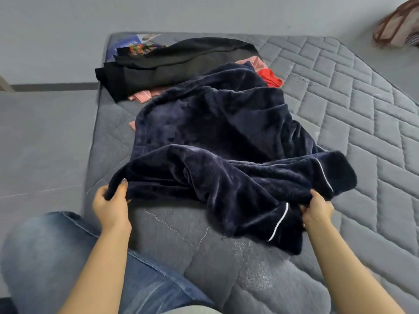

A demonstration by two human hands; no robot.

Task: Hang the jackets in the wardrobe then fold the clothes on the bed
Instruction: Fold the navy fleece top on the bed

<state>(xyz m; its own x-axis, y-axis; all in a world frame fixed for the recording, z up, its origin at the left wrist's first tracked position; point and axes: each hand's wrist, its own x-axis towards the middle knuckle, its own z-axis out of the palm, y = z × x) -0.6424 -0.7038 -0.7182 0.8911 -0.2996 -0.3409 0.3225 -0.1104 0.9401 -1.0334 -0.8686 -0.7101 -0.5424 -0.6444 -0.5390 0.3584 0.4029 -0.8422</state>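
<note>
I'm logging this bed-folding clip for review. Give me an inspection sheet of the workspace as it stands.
Surface: grey quilted mattress, bare, with whitish scuffs near its front edge.
Job's things: navy fleece garment with white piping, spread rumpled mid-mattress; black garment piled at the far left corner; pink cloth and red cloth partly under them.
Clutter: printed paper or booklet at the far corner, partly covered.
Grippers: left hand grips the navy garment's near left edge; right hand grips its near right edge.
Cables: nothing seen.
Surroundings: grey floor and wall; bag at upper right; person's jeans at lower left.
</note>
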